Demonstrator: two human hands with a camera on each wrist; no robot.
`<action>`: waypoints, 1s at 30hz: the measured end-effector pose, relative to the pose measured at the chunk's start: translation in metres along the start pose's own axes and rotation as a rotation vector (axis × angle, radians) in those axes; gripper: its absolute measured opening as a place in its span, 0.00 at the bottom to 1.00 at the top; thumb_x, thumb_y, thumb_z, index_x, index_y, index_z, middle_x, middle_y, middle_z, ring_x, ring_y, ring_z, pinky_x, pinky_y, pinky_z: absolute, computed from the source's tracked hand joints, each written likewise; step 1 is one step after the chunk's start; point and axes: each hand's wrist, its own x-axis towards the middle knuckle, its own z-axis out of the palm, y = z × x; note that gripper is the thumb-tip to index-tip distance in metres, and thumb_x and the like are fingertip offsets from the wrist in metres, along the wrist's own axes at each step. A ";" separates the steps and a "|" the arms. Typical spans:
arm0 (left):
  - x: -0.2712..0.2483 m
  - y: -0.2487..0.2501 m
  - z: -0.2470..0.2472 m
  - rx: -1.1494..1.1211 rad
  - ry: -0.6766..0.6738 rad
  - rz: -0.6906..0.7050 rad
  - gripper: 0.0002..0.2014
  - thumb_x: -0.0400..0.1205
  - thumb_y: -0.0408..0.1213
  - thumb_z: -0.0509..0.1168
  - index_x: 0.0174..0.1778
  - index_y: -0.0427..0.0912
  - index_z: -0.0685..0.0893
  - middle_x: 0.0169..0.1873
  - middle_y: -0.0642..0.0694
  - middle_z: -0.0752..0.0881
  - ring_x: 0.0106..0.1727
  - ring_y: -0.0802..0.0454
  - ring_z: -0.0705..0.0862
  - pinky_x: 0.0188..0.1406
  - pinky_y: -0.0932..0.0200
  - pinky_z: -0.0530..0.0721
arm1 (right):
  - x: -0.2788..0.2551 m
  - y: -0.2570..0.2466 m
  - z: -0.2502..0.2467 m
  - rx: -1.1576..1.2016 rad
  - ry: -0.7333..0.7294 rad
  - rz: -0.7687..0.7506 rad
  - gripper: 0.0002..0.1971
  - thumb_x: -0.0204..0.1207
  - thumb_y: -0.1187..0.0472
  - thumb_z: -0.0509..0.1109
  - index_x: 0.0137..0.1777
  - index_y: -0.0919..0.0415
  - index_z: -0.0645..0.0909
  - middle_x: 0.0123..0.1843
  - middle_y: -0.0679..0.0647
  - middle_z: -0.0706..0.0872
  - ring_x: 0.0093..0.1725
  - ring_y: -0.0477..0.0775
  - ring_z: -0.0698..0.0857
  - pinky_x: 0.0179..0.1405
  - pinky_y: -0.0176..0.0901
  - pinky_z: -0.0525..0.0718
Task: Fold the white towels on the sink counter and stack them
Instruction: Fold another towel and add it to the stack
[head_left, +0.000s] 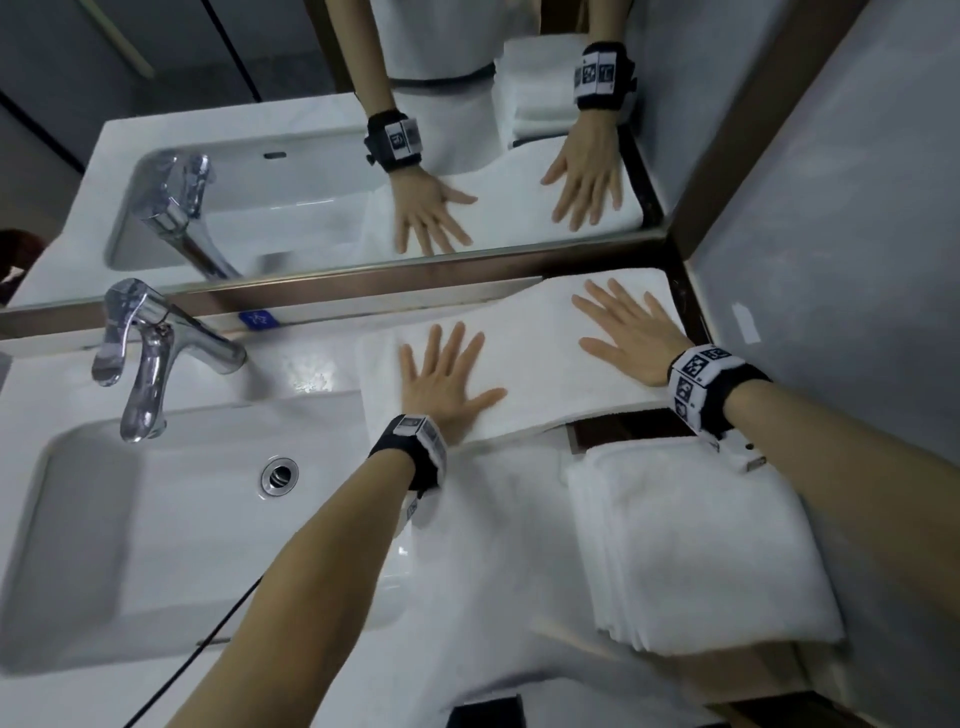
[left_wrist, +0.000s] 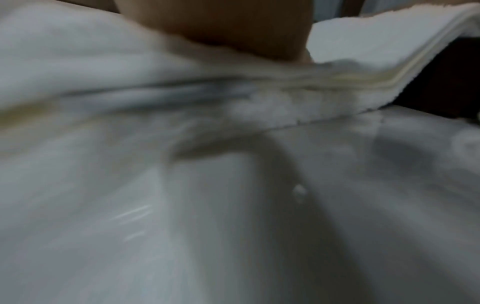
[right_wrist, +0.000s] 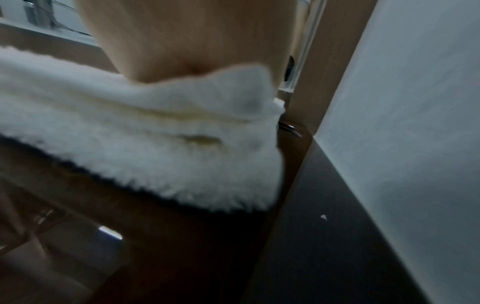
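The folded white towel (head_left: 524, 353) lies along the mirror at the desk's back right, long axis left to right, with the left hand (head_left: 441, 379) and right hand (head_left: 631, 332) pressing its opposite ends, fingers spread flat, holding nothing.

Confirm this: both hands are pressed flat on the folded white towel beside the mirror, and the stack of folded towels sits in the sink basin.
One part is wrong. The head view shows the left hand and right hand flat on the folded white towel, but the stack of folded towels sits right of the sink basin, not in it.
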 end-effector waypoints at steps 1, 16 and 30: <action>-0.006 -0.009 0.001 -0.015 0.032 -0.029 0.41 0.74 0.76 0.37 0.81 0.62 0.39 0.83 0.56 0.37 0.83 0.49 0.32 0.79 0.34 0.31 | -0.003 0.005 -0.001 0.009 -0.006 0.017 0.31 0.81 0.36 0.43 0.82 0.39 0.39 0.85 0.42 0.37 0.84 0.48 0.36 0.82 0.59 0.40; -0.068 -0.059 -0.011 -1.003 -0.059 -0.720 0.32 0.83 0.51 0.60 0.71 0.26 0.67 0.68 0.32 0.77 0.67 0.36 0.77 0.69 0.43 0.76 | -0.024 0.006 -0.028 0.553 0.172 0.560 0.46 0.72 0.53 0.76 0.81 0.65 0.51 0.81 0.65 0.60 0.80 0.65 0.62 0.78 0.57 0.64; -0.046 -0.026 -0.043 -0.846 0.000 -0.467 0.22 0.85 0.32 0.58 0.69 0.22 0.60 0.50 0.38 0.73 0.54 0.40 0.77 0.50 0.53 0.78 | -0.039 0.024 -0.043 1.208 0.078 0.686 0.20 0.74 0.56 0.74 0.60 0.68 0.81 0.64 0.65 0.84 0.46 0.55 0.85 0.49 0.46 0.81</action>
